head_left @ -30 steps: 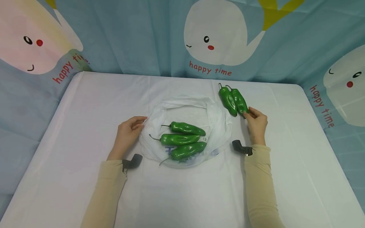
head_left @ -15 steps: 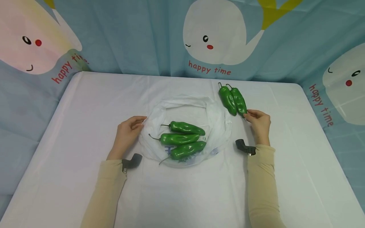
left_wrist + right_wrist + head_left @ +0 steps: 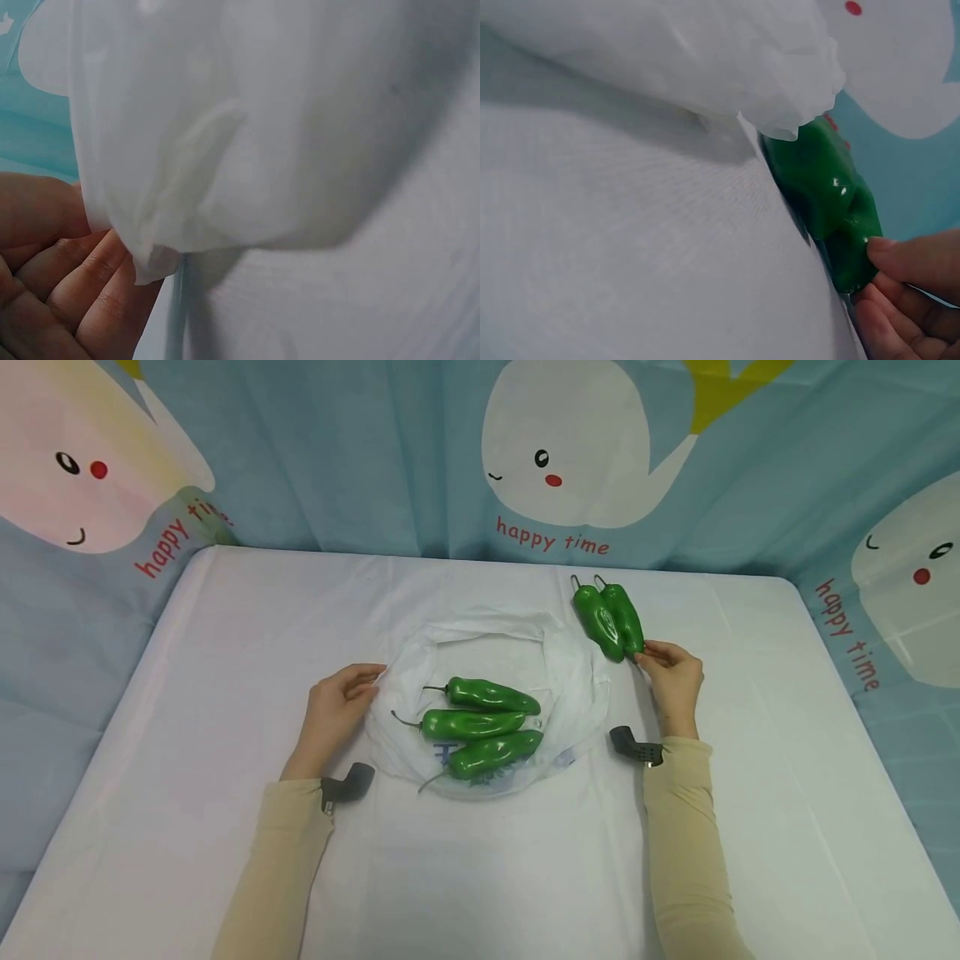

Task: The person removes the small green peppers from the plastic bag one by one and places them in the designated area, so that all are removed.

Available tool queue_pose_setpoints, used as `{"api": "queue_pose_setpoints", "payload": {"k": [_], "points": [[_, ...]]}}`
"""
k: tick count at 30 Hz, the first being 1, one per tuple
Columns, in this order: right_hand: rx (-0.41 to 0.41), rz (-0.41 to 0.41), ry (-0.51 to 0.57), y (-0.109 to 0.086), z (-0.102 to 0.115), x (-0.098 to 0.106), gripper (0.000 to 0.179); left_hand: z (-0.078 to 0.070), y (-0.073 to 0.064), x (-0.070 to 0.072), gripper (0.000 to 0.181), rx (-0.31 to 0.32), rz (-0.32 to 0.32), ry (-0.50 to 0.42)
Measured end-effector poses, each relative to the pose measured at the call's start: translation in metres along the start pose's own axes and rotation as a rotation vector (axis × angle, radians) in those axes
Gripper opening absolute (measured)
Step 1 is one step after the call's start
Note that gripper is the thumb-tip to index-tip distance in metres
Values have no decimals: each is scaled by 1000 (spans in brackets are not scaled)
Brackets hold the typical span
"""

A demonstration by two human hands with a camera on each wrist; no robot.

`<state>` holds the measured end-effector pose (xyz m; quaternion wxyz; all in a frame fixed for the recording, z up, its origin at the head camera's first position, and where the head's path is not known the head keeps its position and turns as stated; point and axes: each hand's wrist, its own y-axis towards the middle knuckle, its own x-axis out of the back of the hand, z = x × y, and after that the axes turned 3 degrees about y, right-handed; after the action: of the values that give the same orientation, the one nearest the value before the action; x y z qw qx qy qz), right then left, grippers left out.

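A white plastic bag (image 3: pixel 577 702) lies with its mouth rolled open in the middle of the table. Three green chili peppers are inside: an upper one (image 3: pixel 491 695), a middle one (image 3: pixel 472 725) and a lower one (image 3: pixel 497 754). My left hand (image 3: pixel 333 717) pinches the bag's left edge, and the left wrist view shows thin plastic (image 3: pixel 157 262) between thumb and fingers. Behind the bag's right side, two more peppers lie side by side, a left one (image 3: pixel 597 622) and a right one (image 3: pixel 622 614). My right hand (image 3: pixel 675 681) pinches the tip of the right pepper (image 3: pixel 851 259).
A white cloth covers the table (image 3: pixel 480 877). Behind and at both sides hangs a blue curtain (image 3: pixel 360 468) with whale prints. Each wrist carries a dark camera mount, a left one (image 3: pixel 348 783) and a right one (image 3: pixel 633 746).
My right hand shifted slightly right, then back left. The right pepper's tip has moved a little left and away, closer against its neighbour. The left hand and bag have stayed put.
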<state>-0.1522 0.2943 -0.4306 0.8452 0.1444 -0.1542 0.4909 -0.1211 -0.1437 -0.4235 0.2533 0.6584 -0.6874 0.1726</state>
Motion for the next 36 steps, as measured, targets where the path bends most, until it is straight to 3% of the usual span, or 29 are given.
{"api": "queue_pose_setpoints", "payload": {"k": [36], "points": [[-7, 7, 60, 1, -2, -5, 26, 0, 1, 1, 28, 5, 13, 7]]}}
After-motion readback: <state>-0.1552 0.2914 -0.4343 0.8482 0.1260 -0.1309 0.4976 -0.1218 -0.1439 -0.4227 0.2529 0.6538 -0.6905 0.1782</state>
